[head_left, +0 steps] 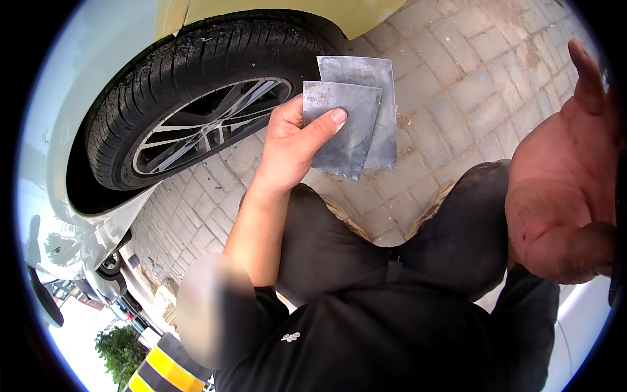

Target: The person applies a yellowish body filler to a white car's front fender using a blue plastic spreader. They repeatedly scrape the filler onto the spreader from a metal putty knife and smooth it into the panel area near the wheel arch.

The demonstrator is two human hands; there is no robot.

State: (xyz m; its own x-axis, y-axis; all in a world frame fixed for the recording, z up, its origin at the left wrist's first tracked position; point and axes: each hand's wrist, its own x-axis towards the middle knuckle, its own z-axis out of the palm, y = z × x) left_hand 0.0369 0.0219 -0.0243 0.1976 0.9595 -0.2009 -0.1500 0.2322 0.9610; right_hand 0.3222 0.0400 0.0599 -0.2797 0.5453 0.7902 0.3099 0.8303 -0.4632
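My left hand point(294, 140) pinches two thin grey rectangular sheets, thumb lying across the front one. The front sheet point(343, 140) has a dull, scuffed, metal-looking face; the back sheet point(385, 117) shows behind it, shifted up and to the right. Both are held above the paving, beside the car wheel. At the right edge, very close to the camera, my right hand point(562, 163) is raised with its smudged palm showing. A finger stretches upward and the thumb side stands apart from it; the other fingers are cut off by the dark rim. Nothing shows in that hand.
A black tyre point(104, 137) with a spoked alloy wheel point(212, 127) sits in the arch of a pale car point(85, 39) at the left. Yellowish covering point(287, 8) lies along the body's edge. Brick paving point(450, 98) spreads below. A yellow-and-black striped object point(171, 369) stands lower left.
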